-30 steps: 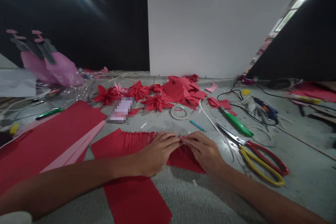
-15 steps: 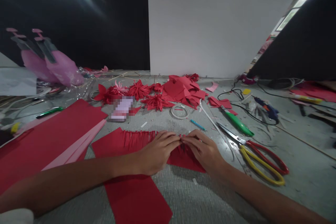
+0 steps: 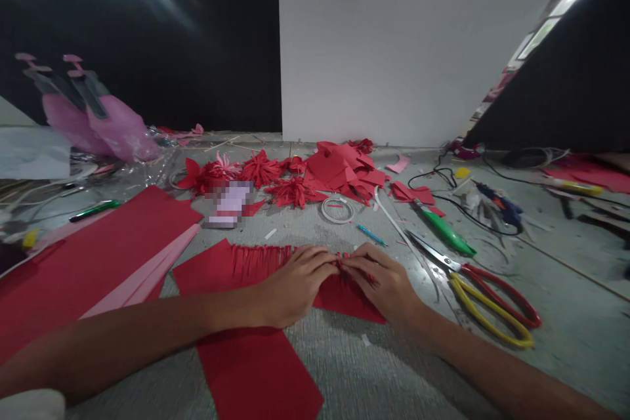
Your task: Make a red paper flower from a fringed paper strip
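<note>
Centrally: fringed red strip (image 3: 231, 266) lies long axis left-to-right, fringe toward frame top. Left hand (image 3: 294, 287) and right hand (image 3: 382, 283) meet fingertip to fingertip near its right end, both pinched on the fringe. Remaining length runs left. Scissors (image 3: 485, 305) at right.

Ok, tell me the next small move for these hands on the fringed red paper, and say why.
Probably roll the pinched end one small turn leftward. The left hand and right hand both pinch the fringed red paper at its right end, with their fingers meeting at the cut edge. Most of the fringe lies flat to the left.
</note>
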A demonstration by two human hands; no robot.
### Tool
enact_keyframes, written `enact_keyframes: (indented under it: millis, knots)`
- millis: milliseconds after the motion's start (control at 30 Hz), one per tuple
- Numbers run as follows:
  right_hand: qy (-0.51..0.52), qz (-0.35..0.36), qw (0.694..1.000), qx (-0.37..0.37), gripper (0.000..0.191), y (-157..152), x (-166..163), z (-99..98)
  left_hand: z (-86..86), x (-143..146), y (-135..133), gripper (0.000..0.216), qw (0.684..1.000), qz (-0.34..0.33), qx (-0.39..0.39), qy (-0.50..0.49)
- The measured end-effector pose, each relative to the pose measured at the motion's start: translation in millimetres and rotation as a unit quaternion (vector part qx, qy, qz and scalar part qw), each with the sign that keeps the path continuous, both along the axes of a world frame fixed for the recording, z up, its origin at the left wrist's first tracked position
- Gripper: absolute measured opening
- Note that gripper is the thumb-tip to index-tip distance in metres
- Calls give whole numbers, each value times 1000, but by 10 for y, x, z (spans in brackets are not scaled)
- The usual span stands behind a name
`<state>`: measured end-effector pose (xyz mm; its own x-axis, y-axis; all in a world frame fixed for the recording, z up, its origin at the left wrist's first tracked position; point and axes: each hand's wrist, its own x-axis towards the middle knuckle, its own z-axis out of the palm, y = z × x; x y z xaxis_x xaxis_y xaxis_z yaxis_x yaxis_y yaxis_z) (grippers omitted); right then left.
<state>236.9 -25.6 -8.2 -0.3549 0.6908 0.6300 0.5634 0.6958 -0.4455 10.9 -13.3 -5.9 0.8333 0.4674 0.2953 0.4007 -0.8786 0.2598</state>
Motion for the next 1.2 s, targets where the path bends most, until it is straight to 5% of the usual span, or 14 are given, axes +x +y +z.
enact_keyframes:
  millis: [1200]
  knots:
    - [-19,5,1000,-14,21,25,54,-100,26,23,-10,54,999,-15,30,13]
